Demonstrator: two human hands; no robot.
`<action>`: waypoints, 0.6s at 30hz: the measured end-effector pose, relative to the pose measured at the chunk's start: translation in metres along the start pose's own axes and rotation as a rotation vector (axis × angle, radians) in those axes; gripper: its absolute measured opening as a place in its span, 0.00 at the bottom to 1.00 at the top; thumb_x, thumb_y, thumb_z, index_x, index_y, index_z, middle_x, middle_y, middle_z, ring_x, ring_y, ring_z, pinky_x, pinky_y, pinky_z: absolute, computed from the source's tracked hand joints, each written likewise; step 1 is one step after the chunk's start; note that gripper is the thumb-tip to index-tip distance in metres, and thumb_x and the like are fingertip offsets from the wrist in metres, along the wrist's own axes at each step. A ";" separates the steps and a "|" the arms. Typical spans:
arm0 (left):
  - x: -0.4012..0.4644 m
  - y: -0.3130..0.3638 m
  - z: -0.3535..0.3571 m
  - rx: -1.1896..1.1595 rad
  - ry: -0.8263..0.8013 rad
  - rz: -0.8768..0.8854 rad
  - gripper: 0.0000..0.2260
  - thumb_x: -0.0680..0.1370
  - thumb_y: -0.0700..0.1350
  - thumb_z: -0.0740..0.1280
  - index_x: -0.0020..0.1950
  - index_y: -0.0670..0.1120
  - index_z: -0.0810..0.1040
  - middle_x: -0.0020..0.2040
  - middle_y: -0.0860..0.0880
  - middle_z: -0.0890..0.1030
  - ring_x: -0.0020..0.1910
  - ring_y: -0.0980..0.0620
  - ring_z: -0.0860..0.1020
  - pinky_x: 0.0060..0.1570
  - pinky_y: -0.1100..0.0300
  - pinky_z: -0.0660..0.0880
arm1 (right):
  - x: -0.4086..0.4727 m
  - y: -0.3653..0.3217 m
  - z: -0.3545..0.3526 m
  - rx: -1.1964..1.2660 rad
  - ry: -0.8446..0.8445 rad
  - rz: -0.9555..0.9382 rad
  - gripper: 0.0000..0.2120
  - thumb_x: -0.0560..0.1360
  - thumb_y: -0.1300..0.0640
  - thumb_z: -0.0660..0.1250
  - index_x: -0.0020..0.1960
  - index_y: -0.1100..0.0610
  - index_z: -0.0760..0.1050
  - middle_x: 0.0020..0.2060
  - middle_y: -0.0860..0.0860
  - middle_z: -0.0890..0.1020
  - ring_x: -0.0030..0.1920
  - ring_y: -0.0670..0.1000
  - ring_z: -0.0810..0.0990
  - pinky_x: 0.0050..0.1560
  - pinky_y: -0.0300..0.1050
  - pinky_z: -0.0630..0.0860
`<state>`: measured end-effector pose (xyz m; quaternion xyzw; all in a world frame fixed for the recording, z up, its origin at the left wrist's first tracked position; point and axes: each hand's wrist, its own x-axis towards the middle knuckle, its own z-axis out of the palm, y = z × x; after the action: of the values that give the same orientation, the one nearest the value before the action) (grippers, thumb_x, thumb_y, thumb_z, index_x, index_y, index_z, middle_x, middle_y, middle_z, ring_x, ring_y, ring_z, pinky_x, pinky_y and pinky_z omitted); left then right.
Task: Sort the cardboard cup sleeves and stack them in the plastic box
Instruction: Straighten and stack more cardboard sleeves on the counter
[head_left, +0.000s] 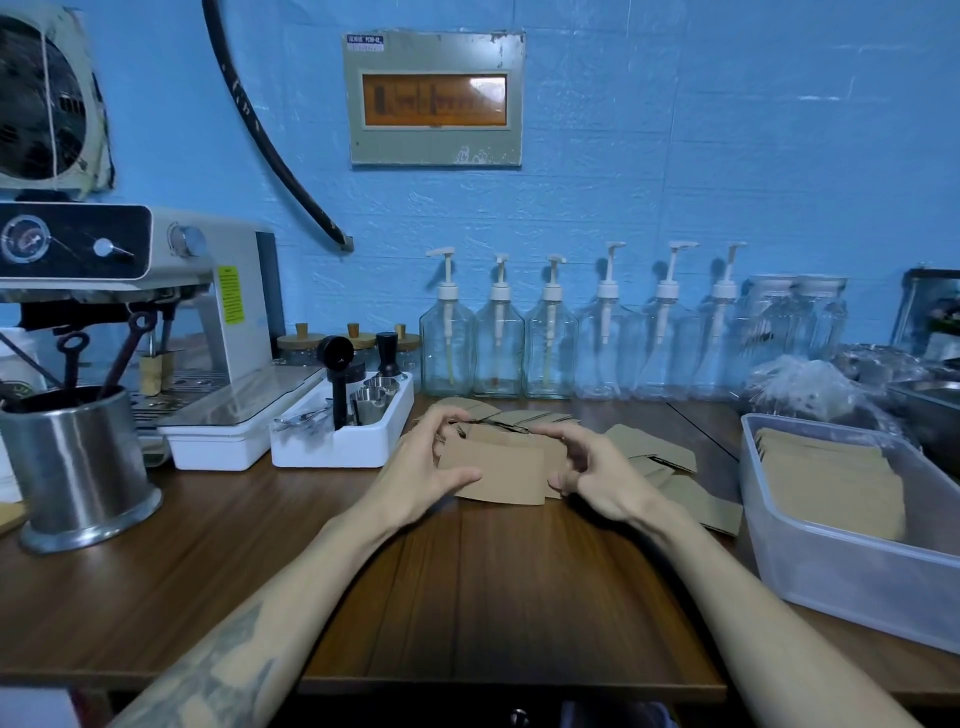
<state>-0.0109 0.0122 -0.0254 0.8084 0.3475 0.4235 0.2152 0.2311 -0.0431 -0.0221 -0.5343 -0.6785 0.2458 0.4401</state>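
Cardboard cup sleeves (652, 457) lie scattered on the wooden counter (467, 582), with more already stacked in the plastic box (831, 566) at right. Both hands grasp a small bundle (501, 475): the left hand (423, 467) curls round one end, the right hand (592, 475) apparently pinches the other. Light, flat and easily creased, they are best squared by their short edges.

Was a dark wooden counter (509, 597), bearing loose cardboard sleeves (657, 457) mid-surface, a plastic box (831, 566) at right, a steel canister (78, 467) and white tray (343, 441) at left, pump bottles (498, 343) along the wall.
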 end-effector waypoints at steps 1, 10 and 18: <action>0.000 -0.001 0.000 0.009 0.006 -0.001 0.28 0.71 0.48 0.78 0.66 0.59 0.69 0.52 0.51 0.72 0.43 0.61 0.70 0.45 0.65 0.69 | 0.000 0.000 0.001 -0.003 -0.006 -0.001 0.30 0.73 0.78 0.62 0.70 0.55 0.72 0.49 0.72 0.76 0.41 0.56 0.71 0.46 0.42 0.75; -0.003 -0.007 0.006 0.086 -0.151 0.002 0.31 0.74 0.58 0.71 0.70 0.75 0.56 0.64 0.57 0.74 0.63 0.57 0.72 0.65 0.51 0.71 | -0.004 -0.007 0.006 0.007 -0.074 0.010 0.33 0.69 0.68 0.65 0.69 0.43 0.72 0.40 0.65 0.78 0.38 0.50 0.76 0.49 0.48 0.75; -0.001 -0.012 0.008 0.269 -0.083 0.062 0.19 0.74 0.64 0.67 0.60 0.59 0.67 0.56 0.58 0.69 0.58 0.55 0.71 0.60 0.51 0.70 | -0.002 -0.005 0.015 -0.020 -0.031 -0.097 0.23 0.77 0.54 0.71 0.70 0.42 0.73 0.39 0.44 0.78 0.37 0.46 0.72 0.42 0.40 0.73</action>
<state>-0.0090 0.0184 -0.0380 0.8571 0.3667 0.3459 0.1058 0.2154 -0.0444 -0.0258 -0.5014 -0.7127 0.2254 0.4356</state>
